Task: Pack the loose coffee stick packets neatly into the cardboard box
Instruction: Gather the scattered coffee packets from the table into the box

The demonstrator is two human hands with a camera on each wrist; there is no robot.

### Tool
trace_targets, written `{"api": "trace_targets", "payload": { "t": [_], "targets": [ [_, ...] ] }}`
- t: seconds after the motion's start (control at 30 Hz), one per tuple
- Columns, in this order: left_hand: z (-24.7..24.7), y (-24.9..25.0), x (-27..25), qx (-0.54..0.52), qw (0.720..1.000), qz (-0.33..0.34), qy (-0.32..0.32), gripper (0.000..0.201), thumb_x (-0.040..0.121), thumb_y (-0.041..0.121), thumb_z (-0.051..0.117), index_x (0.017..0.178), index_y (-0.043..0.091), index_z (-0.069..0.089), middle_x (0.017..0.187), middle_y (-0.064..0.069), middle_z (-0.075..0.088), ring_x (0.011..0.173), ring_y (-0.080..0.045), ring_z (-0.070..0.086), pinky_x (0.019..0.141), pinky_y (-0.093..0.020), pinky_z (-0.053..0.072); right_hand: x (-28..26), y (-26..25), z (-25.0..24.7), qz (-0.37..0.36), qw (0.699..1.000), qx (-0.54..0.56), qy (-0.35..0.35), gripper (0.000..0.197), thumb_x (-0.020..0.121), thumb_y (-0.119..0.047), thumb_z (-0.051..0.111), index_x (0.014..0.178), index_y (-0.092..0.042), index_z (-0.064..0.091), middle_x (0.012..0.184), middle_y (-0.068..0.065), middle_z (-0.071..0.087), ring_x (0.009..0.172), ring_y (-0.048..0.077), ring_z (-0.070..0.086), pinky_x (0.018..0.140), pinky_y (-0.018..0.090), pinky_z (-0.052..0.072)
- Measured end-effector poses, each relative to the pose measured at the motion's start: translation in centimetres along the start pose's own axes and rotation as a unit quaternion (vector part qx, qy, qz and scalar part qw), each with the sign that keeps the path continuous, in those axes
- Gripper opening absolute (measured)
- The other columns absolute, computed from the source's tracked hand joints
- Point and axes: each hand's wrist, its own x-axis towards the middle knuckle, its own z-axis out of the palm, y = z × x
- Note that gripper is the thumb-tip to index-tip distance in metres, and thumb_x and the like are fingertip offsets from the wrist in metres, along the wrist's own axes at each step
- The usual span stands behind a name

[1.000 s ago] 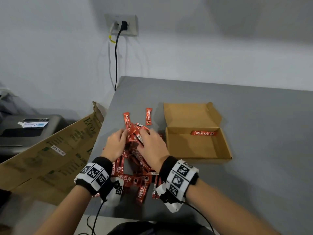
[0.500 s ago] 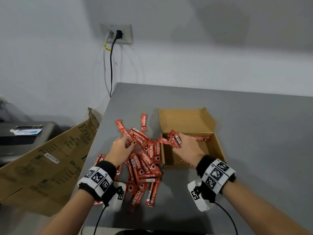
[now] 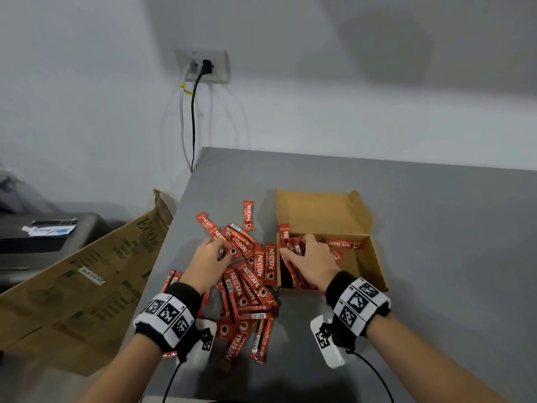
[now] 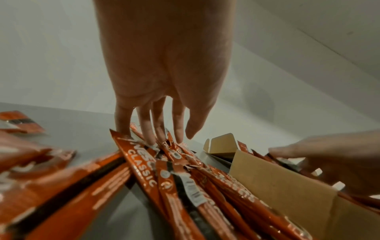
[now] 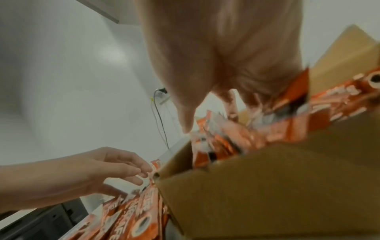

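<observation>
My left hand (image 3: 207, 258): fingers flat on the stick pile (image 3: 255, 282), by the tabletop's (image 3: 436, 213) left edge.
My right hand (image 3: 312, 257): holding a stick bunch (image 3: 284, 232) in the box (image 3: 360, 269).

wristbands (image 3: 170, 314): black, white coded tags | cameras (image 3: 327, 341): white | cables (image 3: 372, 369): black

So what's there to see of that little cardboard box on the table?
The box is shallow, plain brown cardboard, its lid folded open and leaning back at the far side. It sits flat on the grey table, just right of the pile of red sachets. One sachet lies across its far end; the right hand reaches into its left end, holding a bundle of sachets there.
</observation>
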Motion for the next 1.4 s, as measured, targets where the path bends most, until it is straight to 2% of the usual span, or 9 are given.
{"api": "trace_targets", "payload": {
  "t": [0.13, 0.23, 0.37, 0.6, 0.83, 0.97, 1.13, 1.3, 1.4],
  "targets": [
    [-0.5, -0.3, -0.6, 0.013, 1.000, 0.020, 0.014, 0.019, 0.093, 0.020, 0.052, 0.110, 0.015, 0.059, 0.115, 0.000, 0.047, 0.105, -0.011, 0.045, 0.088, -0.019, 0.037, -0.5, 0.4, -2.4, -0.012, 0.998, 0.053, 0.027, 0.025, 0.093, -0.037, 0.051, 0.103, -0.013, 0.051, 0.085, -0.004, 0.056, 0.075, 0.011, 0.057, 0.053, 0.010, 0.041],
    [-1.2, -1.2, -1.2, 0.085, 0.996, -0.002, 0.036, 0.023, 0.092, 0.027, 0.052, 0.112, 0.017, 0.057, 0.119, -0.004, 0.048, 0.110, -0.018, 0.046, 0.093, -0.032, 0.044, 0.0, 3.3, -4.3, 0.011, 0.998, -0.010, 0.062, 0.014, 0.092, -0.019, 0.053, 0.102, -0.009, 0.058, 0.098, 0.002, 0.062, 0.079, 0.013, 0.057, 0.062, 0.015, 0.042],
    [-1.0, -1.8, -1.6, 0.160, 0.982, -0.091, -0.033, 0.046, 0.089, 0.044, 0.053, 0.127, 0.019, 0.045, 0.130, -0.009, 0.041, 0.120, -0.026, 0.041, 0.099, -0.041, 0.043, 0.4, 5.8, -3.8, 0.074, 0.992, -0.096, 0.040, 0.014, 0.089, -0.020, 0.055, 0.089, -0.006, 0.056, 0.092, 0.011, 0.063, 0.078, 0.023, 0.061, 0.057, 0.024, 0.045],
    [0.8, -0.9, -1.1, 0.071, 0.995, -0.064, -0.043, 0.051, 0.085, 0.028, 0.064, 0.129, 0.013, 0.043, 0.131, -0.010, 0.041, 0.116, -0.022, 0.047, 0.099, -0.030, 0.041, -0.1, 4.7, -2.6, -0.084, 0.995, -0.048, 0.006, 0.023, 0.088, -0.007, 0.058, 0.109, -0.009, 0.067, 0.112, 0.004, 0.066, 0.103, 0.015, 0.060, 0.093, 0.024, 0.046],
    [1.3, 0.0, -0.8, -0.009, 0.998, -0.061, -0.029, 0.038, 0.084, 0.015, 0.065, 0.117, 0.012, 0.048, 0.110, -0.011, 0.059, 0.091, -0.018, 0.060, 0.081, -0.030, 0.054, -0.5, 4.1, -2.4, -0.084, 0.993, -0.070, 0.046, 0.021, 0.090, -0.010, 0.053, 0.108, -0.012, 0.065, 0.108, 0.004, 0.068, 0.098, 0.015, 0.062, 0.088, 0.025, 0.048],
    [0.0, 1.2, -0.5, -0.033, 0.999, -0.002, 0.027, 0.032, 0.085, 0.012, 0.064, 0.115, 0.011, 0.055, 0.110, 0.001, 0.058, 0.101, -0.010, 0.054, 0.086, -0.016, 0.040, -3.3, 0.4, -3.6, -0.150, 0.979, -0.049, 0.128, 0.017, 0.091, -0.023, 0.056, 0.105, -0.016, 0.062, 0.101, -0.004, 0.064, 0.088, 0.004, 0.057, 0.079, 0.017, 0.045],
    [-1.1, 2.2, 0.1, -0.069, 0.991, 0.058, 0.098, 0.020, 0.082, 0.015, 0.067, 0.099, 0.013, 0.058, 0.097, 0.004, 0.058, 0.093, -0.009, 0.054, 0.084, -0.020, 0.042, -8.4, -4.8, 1.7, -0.217, 0.974, -0.004, -0.069, 0.055, 0.087, -0.039, 0.059, 0.132, -0.014, 0.040, 0.131, -0.001, 0.044, 0.120, 0.010, 0.042, 0.103, 0.025, 0.038],
    [-0.1, 0.9, 0.8, -0.040, 0.998, 0.029, -0.034, 0.011, 0.089, 0.017, 0.059, 0.098, 0.011, 0.058, 0.090, 0.004, 0.058, 0.085, -0.011, 0.059, 0.072, -0.012, 0.045, -7.8, -5.2, 7.5, -0.168, 0.957, -0.174, -0.159, 0.113, 0.075, -0.050, 0.068, 0.147, -0.015, -0.011, 0.153, 0.019, -0.018, 0.140, 0.040, -0.012, 0.115, 0.050, 0.006],
    [-0.2, 0.3, 0.6, 0.003, 0.994, 0.032, -0.104, 0.016, 0.092, 0.018, 0.055, 0.105, 0.012, 0.060, 0.098, -0.001, 0.062, 0.086, -0.008, 0.055, 0.073, -0.010, 0.043, -6.7, -4.5, 9.0, -0.183, 0.937, -0.260, -0.143, 0.113, 0.074, -0.058, 0.064, 0.146, -0.018, -0.013, 0.150, 0.021, -0.025, 0.138, 0.044, -0.019, 0.112, 0.057, 0.000]
  ]
}}
